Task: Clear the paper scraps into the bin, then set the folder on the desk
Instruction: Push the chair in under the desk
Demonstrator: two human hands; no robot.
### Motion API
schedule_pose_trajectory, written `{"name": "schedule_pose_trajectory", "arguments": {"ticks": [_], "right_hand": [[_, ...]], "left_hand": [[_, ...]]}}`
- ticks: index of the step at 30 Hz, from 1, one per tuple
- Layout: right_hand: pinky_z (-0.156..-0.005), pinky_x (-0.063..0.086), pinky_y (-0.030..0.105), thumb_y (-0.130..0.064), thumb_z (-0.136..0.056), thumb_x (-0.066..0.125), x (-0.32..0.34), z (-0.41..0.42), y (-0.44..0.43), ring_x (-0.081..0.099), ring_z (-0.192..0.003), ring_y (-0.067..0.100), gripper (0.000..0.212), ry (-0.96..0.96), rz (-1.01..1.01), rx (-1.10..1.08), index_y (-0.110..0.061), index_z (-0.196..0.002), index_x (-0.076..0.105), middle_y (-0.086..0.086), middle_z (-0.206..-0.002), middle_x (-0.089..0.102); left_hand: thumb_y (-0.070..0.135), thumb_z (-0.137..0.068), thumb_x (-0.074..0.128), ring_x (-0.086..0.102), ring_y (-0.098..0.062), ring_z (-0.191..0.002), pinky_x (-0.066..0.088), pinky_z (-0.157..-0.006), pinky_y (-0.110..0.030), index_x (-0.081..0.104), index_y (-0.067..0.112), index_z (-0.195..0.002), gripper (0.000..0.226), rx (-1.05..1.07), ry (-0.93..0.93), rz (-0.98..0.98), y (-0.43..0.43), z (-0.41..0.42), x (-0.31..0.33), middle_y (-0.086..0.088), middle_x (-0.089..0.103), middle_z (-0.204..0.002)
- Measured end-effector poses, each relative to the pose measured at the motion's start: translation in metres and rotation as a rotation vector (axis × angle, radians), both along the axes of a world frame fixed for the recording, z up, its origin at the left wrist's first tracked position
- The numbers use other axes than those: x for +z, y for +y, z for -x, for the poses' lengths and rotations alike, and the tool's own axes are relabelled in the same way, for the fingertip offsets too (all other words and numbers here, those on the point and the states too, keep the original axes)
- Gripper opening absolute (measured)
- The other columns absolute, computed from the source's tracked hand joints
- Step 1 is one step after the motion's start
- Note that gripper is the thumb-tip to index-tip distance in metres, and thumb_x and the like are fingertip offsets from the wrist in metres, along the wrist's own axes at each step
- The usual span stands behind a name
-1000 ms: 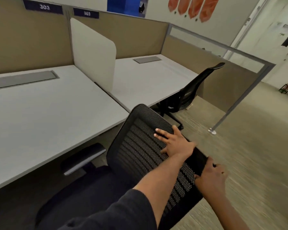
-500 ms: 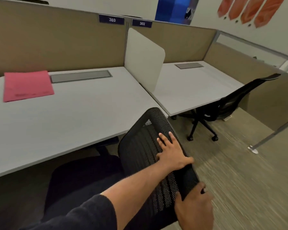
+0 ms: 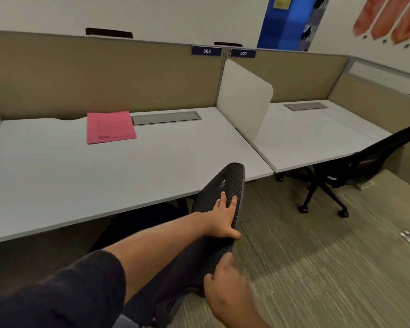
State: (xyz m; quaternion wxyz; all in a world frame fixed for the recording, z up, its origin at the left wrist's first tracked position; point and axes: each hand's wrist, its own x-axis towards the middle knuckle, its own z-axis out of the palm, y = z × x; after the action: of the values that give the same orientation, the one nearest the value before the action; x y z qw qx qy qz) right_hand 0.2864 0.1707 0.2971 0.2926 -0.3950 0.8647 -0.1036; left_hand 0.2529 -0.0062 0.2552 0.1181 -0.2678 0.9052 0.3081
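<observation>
- The flat pink paper folder [image 3: 110,127] lies on the long white desk [image 3: 57,176], toward its back edge, just left of a grey rectangular cable hatch [image 3: 166,118]; faint print on its cover is too blurred to read.
- A tan fabric partition [image 3: 100,74] backs the desk, with a white rounded divider panel [image 3: 245,100] at its right end.
- A black mesh-backed office chair [image 3: 225,192] stands at the desk's front edge.
- The left hand [image 3: 223,218] wraps the chair's back, fingers spread on the mesh.
- The right hand [image 3: 227,290] grips the same back lower down.
- Two dark blue plates on the partition read "303" [image 3: 206,51] and "302" [image 3: 243,53].
</observation>
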Motion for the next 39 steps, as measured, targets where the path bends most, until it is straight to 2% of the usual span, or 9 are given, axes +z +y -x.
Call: {"name": "schedule_pose_trajectory", "arguments": {"ticks": [3, 6, 9, 11, 14, 19, 25, 33, 39], "right_hand": [[-0.074, 0.044, 0.036, -0.028, -0.086, 0.040, 0.014, 0.020, -0.015, 0.060, -0.106, 0.034, 0.025, 0.184, 0.001, 0.041, -0.015, -0.102, 0.055, 0.012, -0.112, 0.066], [-0.090, 0.045, 0.040, -0.029, -0.082, 0.054, 0.024, 0.052, -0.058, 0.050, -0.116, 0.033, 0.044, 0.460, 0.127, 0.079, -0.016, -0.123, 0.045, 0.016, -0.126, 0.054], [-0.118, 0.012, 0.050, -0.022, -0.084, 0.059, 0.008, 0.072, -0.112, -0.002, -0.145, 0.041, 0.084, 0.704, 0.115, 0.565, -0.033, -0.148, 0.005, 0.019, -0.159, -0.004], [-0.117, -0.005, 0.055, -0.022, -0.087, 0.059, 0.000, 0.075, -0.139, -0.019, -0.144, 0.038, 0.078, 0.840, 0.069, 0.853, -0.035, -0.148, 0.013, 0.011, -0.160, -0.009], [-0.115, 0.009, 0.057, -0.034, -0.086, 0.054, -0.002, 0.062, -0.166, 0.021, -0.142, 0.035, 0.053, 0.841, -0.032, 0.999, -0.021, -0.135, 0.041, 0.012, -0.144, 0.044], [-0.090, 0.043, 0.048, -0.037, -0.081, 0.046, -0.006, 0.050, -0.166, 0.060, -0.100, 0.034, 0.025, 0.780, -0.046, 1.008, -0.017, -0.097, 0.049, 0.011, -0.106, 0.066], [-0.067, 0.043, 0.038, -0.035, -0.073, 0.051, -0.012, 0.024, -0.170, 0.065, -0.080, 0.031, 0.022, 0.760, 0.007, 1.002, -0.017, -0.086, 0.053, 0.007, -0.086, 0.069], [-0.074, 0.048, 0.046, -0.033, -0.063, 0.055, -0.021, 0.000, -0.197, 0.063, -0.076, 0.034, 0.027, 0.693, 0.021, 0.877, -0.016, -0.083, 0.050, 0.009, -0.082, 0.067], [-0.090, 0.043, 0.058, -0.026, -0.071, 0.057, -0.019, -0.010, -0.220, 0.062, -0.092, 0.037, 0.032, 0.680, 0.025, 0.814, -0.011, -0.099, 0.056, 0.014, -0.096, 0.067]], "left_hand": [[0.050, -0.072, 0.066, 0.003, -0.045, -0.143, 0.021, -0.113, -0.055, -0.021, 0.017, -0.148, 0.120, 0.162, -0.015, -0.042, 0.009, -0.035, 0.000, -0.018, -0.023, -0.155], [0.049, -0.080, 0.058, 0.033, -0.044, -0.131, 0.035, -0.101, -0.061, -0.002, 0.005, -0.149, 0.101, 0.618, -0.072, -0.027, 0.034, -0.062, -0.001, -0.022, 0.020, -0.151], [0.035, -0.089, 0.050, 0.049, -0.039, -0.117, 0.042, -0.091, -0.059, 0.024, 0.008, -0.142, 0.065, 0.717, -0.114, 0.198, 0.048, -0.086, -0.005, -0.015, 0.044, -0.135], [0.027, -0.087, 0.054, 0.057, -0.033, -0.106, 0.048, -0.085, -0.050, 0.035, 0.014, -0.133, 0.051, 0.642, -0.065, 0.243, 0.047, -0.105, -0.001, -0.010, 0.053, -0.124], [0.023, -0.084, 0.057, 0.060, -0.028, -0.096, 0.050, -0.074, -0.039, 0.041, 0.016, -0.121, 0.040, 0.479, -0.006, 0.238, 0.026, -0.137, 0.008, -0.006, 0.056, -0.113], [0.023, -0.080, 0.059, 0.061, -0.026, -0.087, 0.054, -0.078, -0.044, 0.042, 0.020, -0.115, 0.039, 0.271, 0.015, 0.196, 0.005, -0.164, 0.016, -0.005, 0.060, -0.105], [0.024, -0.079, 0.058, 0.059, -0.024, -0.087, 0.053, -0.080, -0.045, 0.043, 0.024, -0.116, 0.040, 0.133, -0.040, 0.164, -0.023, -0.195, 0.017, -0.001, 0.059, -0.101], [0.028, -0.080, 0.058, 0.058, -0.026, -0.096, 0.050, -0.085, -0.044, 0.039, 0.021, -0.130, 0.054, 0.067, -0.092, 0.274, -0.067, -0.222, 0.017, -0.004, 0.059, -0.113], [0.023, -0.083, 0.056, 0.053, -0.032, -0.113, 0.046, -0.093, -0.044, 0.022, 0.016, -0.147, 0.072, 0.055, -0.159, 0.297, -0.099, -0.224, 0.019, -0.010, 0.049, -0.135]]}}
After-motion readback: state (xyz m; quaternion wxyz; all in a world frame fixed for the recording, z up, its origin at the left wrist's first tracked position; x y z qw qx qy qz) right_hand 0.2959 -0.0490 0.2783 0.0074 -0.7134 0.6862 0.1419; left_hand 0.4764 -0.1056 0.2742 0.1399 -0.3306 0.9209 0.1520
